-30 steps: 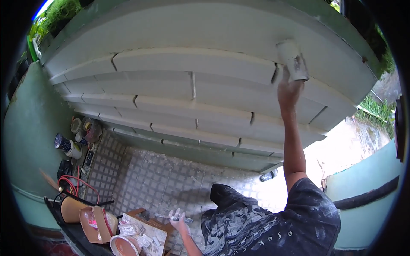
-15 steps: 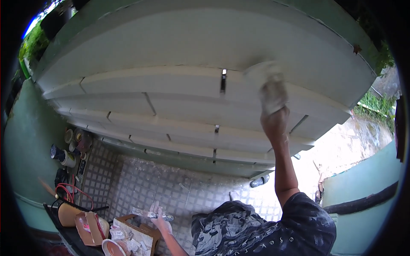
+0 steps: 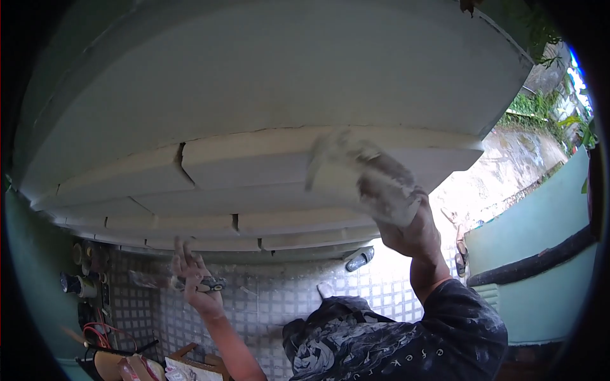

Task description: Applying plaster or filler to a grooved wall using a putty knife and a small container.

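Observation:
My right hand, smeared with white dust, presses a flat, blurred pad or trowel against the white wall at a grooved band. The wall has several horizontal bands cut by short dark grooves. My left hand is raised lower down, away from the wall. It grips a scraper with a dark handle, and the pale blade points left. My dark patterned shirt fills the lower middle.
A grey chequered tiled floor lies below the wall. Cans and bottles, a red cable and a wooden box of clutter sit at the lower left. A dark sandal lies by the wall base. A green wall stands on the right.
My right hand has swept the pad leftward and down across the wall. My left hand has risen into clear view holding the scraper. The view has turned toward the wall's right end.

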Tool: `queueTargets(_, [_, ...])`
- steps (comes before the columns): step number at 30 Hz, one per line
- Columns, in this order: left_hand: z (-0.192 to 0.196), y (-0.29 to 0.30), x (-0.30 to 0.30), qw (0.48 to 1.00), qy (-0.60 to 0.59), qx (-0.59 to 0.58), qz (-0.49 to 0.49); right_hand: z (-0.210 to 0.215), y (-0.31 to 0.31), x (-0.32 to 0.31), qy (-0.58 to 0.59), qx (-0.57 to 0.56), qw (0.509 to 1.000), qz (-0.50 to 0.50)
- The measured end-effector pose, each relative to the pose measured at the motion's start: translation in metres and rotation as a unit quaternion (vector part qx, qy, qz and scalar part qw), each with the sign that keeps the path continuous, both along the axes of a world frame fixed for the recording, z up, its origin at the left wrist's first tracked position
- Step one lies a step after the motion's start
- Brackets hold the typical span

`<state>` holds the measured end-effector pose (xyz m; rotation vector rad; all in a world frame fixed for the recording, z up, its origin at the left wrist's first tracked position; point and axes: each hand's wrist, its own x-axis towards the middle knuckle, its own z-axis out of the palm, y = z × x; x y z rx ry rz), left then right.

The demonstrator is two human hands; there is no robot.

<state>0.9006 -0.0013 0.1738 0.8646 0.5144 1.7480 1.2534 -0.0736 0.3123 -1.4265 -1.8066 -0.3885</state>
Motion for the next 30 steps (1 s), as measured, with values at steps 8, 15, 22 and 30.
queueTargets(8, [0.082, 0.082, -0.008, 0.806, 0.504, 0.176, 0.256, -0.01, 0.012, -0.014, 0.127, 0.099, 0.985, 0.057])
queueTargets(15, [0.095, 0.089, -0.077, 0.857, 0.429, 0.23, 0.171, -0.006, -0.013, -0.062, 0.054, -0.132, 0.985, 0.097])
queueTargets(22, [-0.032, -0.027, -0.082, 0.996, 0.05, -0.059, -0.033, -0.04, -0.03, -0.145, 0.216, -0.132, 0.963, 0.091])
queueTargets(30, [-0.063, -0.04, -0.166, 0.97, 0.067, -0.178, -0.153, -0.02, -0.015, -0.166, 0.361, 0.213, 0.908, -0.006])
